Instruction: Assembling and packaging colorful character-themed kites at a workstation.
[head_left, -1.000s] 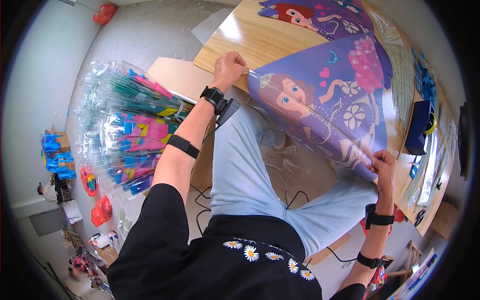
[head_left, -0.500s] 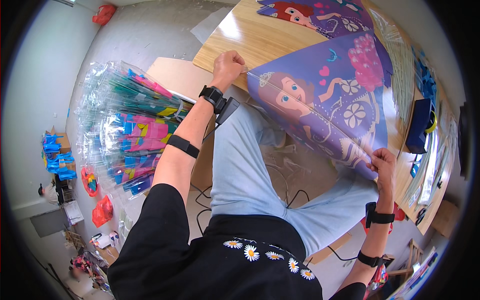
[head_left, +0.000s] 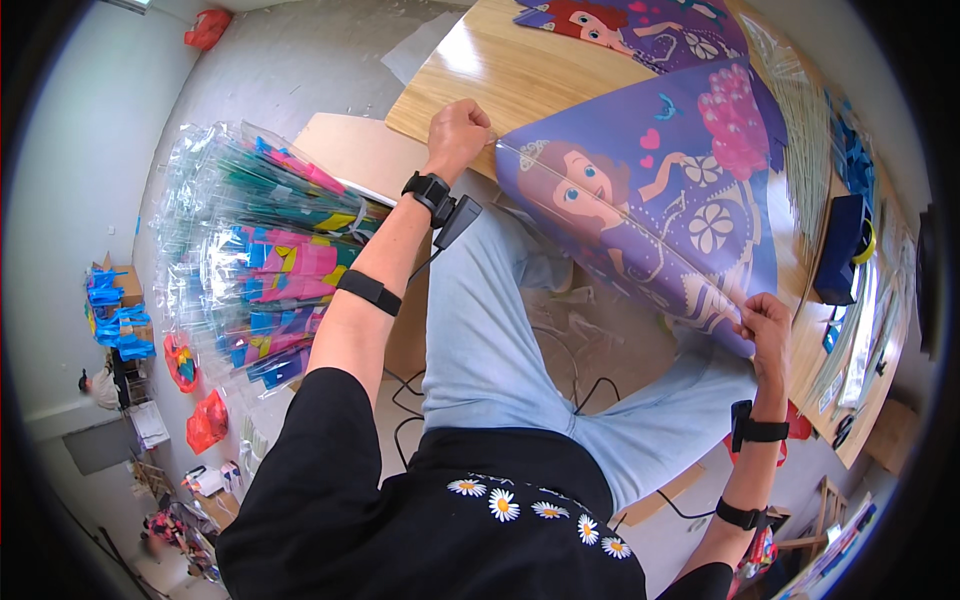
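Note:
A purple kite sail (head_left: 690, 220) printed with a cartoon princess, hearts and pink balloons is stretched between my hands. It lies partly on the wooden table and partly over my lap. At its pointed left tip, my left hand (head_left: 459, 132) is closed in a pinch. My right hand (head_left: 768, 328) pinches the near right corner. A thin straight line, a rod or a seam, runs across the sail from one hand to the other; I cannot tell which. More purple sails (head_left: 665, 42) lie on the table behind it.
Thin pale sticks (head_left: 803, 160) lie along the table's right side, by a dark blue box (head_left: 838, 252) with yellow tape. To my left stand bundled colourful kites in clear bags (head_left: 290, 265). Red plastic bags (head_left: 207, 422) rest on the floor. Black cables run below me.
Almost nothing differs. Both hands keep their grip on the kite sail, and the sail has shifted only very slightly.

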